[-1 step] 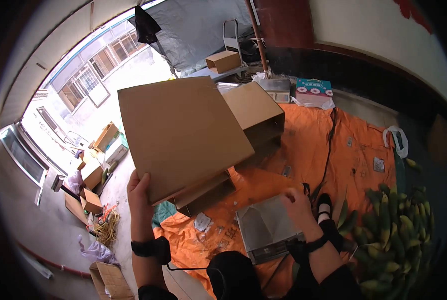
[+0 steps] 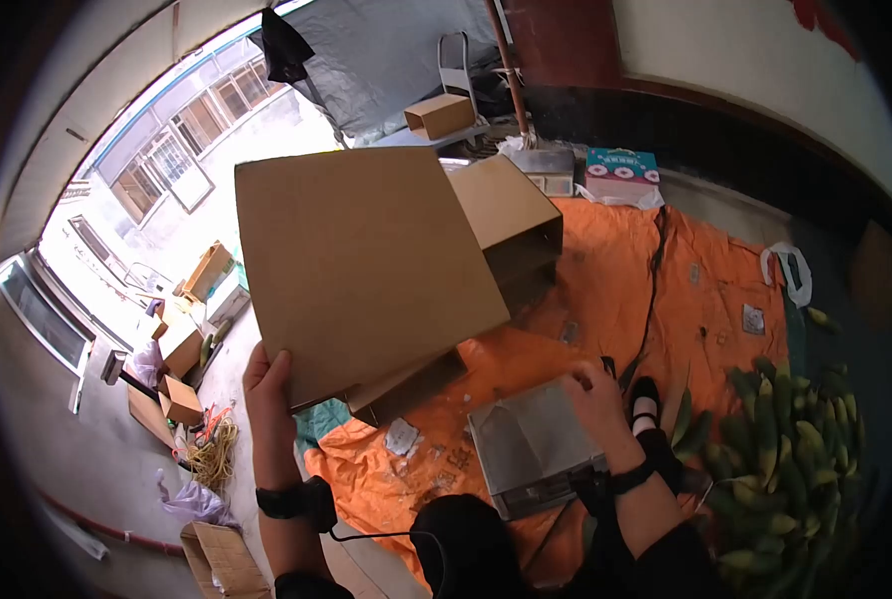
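Cardboard box (image 2: 366, 265) raised at 11 o'clock, your left hand (image 2: 269, 394) gripping its edge; right hand (image 2: 597, 394) spread on grey scale (image 2: 531, 449) at 5 o'clock.

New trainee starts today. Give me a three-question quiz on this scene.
1. True or false: the left hand grips the cardboard box by its lower edge.
2. What does the right hand rest on? A) the grey scale B) the bananas C) the folding chair
3. What colour is the tarp on the floor?

Key: 1 true; 2 A; 3 orange.
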Demonstrator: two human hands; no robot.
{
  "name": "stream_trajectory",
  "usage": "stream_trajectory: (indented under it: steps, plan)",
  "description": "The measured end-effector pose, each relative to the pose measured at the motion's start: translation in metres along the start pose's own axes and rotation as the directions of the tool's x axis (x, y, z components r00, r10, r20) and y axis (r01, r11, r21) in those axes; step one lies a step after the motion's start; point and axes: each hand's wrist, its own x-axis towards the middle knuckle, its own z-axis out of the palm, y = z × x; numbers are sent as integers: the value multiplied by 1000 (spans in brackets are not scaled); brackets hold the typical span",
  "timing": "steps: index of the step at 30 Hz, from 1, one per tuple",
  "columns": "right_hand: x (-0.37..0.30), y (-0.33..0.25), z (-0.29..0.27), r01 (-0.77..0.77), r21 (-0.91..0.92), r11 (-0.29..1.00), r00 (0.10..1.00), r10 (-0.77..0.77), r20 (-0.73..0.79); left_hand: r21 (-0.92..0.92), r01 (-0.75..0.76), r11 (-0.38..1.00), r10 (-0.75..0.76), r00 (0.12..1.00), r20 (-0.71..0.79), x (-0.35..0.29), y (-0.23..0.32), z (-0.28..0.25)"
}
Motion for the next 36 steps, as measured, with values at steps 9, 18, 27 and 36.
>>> stream_trajectory:
  steps: [9, 18, 27, 36]
  plan:
    - [17, 11, -29, 6, 301, 954, 958, 80, -275, 496, -208, 843, -24, 907, 421, -92, 17, 45]
    - [13, 15, -34, -2, 415, 910, 938, 145, -314, 586, -408, 700, -214, 664, 717, -115, -39, 85]
    - [9, 6, -45, 97, 500, 860, 887, 153, -435, 615, -457, 642, -256, 629, 734, -123, -52, 84]
    - [-11, 29, -77, 187, 530, 827, 871, 110, -480, 621, -519, 587, -226, 632, 741, -138, -92, 72]
